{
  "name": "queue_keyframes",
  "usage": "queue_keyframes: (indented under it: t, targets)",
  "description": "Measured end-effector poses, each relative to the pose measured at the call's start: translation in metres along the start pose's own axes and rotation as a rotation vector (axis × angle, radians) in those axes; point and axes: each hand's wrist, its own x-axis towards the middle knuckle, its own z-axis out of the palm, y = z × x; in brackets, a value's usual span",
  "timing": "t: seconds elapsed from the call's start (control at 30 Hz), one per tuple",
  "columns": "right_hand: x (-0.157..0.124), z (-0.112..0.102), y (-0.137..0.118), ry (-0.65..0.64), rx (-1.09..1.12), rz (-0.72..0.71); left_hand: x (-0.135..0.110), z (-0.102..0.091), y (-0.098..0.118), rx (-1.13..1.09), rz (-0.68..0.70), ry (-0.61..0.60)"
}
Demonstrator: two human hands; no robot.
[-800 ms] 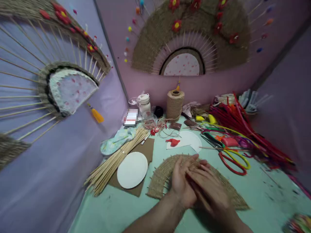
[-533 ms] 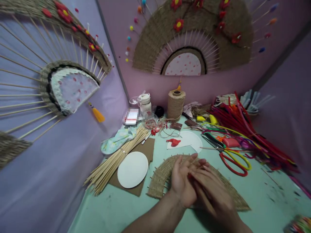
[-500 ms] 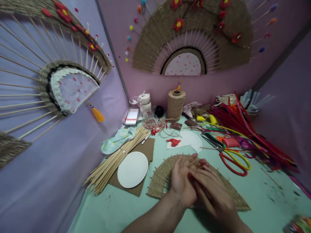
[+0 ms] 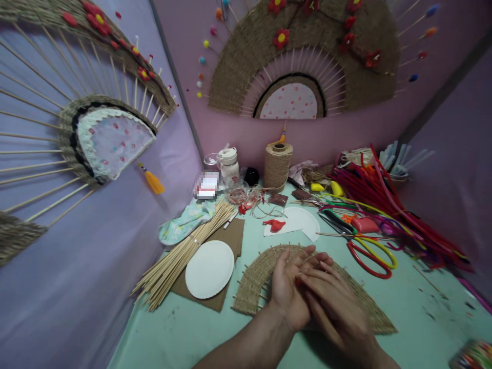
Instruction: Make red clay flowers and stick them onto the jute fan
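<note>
My left hand (image 4: 290,292) lies palm up with its fingers stretched out. Flat across it rests my right hand (image 4: 338,302), palm down. Between the two palms a bit of red modelling clay (image 4: 298,281) shows at the edge; most of it is hidden. Beneath both hands is a woven twine fan arch (image 4: 251,284) with short stick ends poking from its rim. Beyond it, a larger red clay lump (image 4: 274,225) sits on a cut white paper plate (image 4: 302,220).
On the left are a bundle of thin sticks (image 4: 184,251), a white paper plate (image 4: 209,269) and cardboard (image 4: 238,236). Scissors (image 4: 371,259) and red pipe cleaners (image 4: 388,200) lie right. A twine spool (image 4: 277,166) stands at the back; finished fans (image 4: 230,77) hang on the walls.
My right hand has slid very slightly over the left palm, with the red clay still between them. The things on the table have not moved.
</note>
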Motion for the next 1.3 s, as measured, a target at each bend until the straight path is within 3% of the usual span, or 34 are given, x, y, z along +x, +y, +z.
queue_keyframes:
  t: [0.47, 0.63, 0.7, 0.8, 0.9, 1.0, 1.07, 1.2, 1.3]
  targets:
    - [0.001, 0.002, 0.004, 0.057, 0.087, 0.080, -0.004, 0.011, -0.004, 0.074, -0.021, 0.031]
    - [-0.001, -0.001, -0.001, 0.104, 0.139, 0.256, -0.003, 0.010, -0.004, 0.160, -0.037, 0.037]
    - [-0.003, -0.006, 0.001, 0.168, 0.148, 0.379, -0.003, 0.009, -0.005, 0.218, 0.052, 0.065]
    - [-0.003, -0.020, 0.008, 0.317, 0.145, 0.559, -0.003, 0.006, -0.007, 0.375, 0.341, 0.137]
    - [0.003, -0.038, 0.017, 0.406, 0.119, 0.664, -0.003, 0.003, -0.006, 0.595, 0.636, 0.191]
    - [0.006, -0.048, 0.028, 0.339, 0.026, 0.703, -0.004, -0.001, -0.004, 0.867, 0.746, 0.216]
    - [0.004, -0.047, 0.036, 0.274, -0.018, 0.703, -0.005, -0.003, -0.006, 1.171, 0.764, 0.168]
    - [-0.008, -0.033, 0.053, 0.169, -0.009, 0.701, -0.010, -0.006, -0.017, 1.962, 0.712, -0.104]
    - [-0.013, -0.021, 0.062, 0.099, -0.049, 0.660, -0.012, -0.010, -0.026, 2.340, 0.614, -0.152]
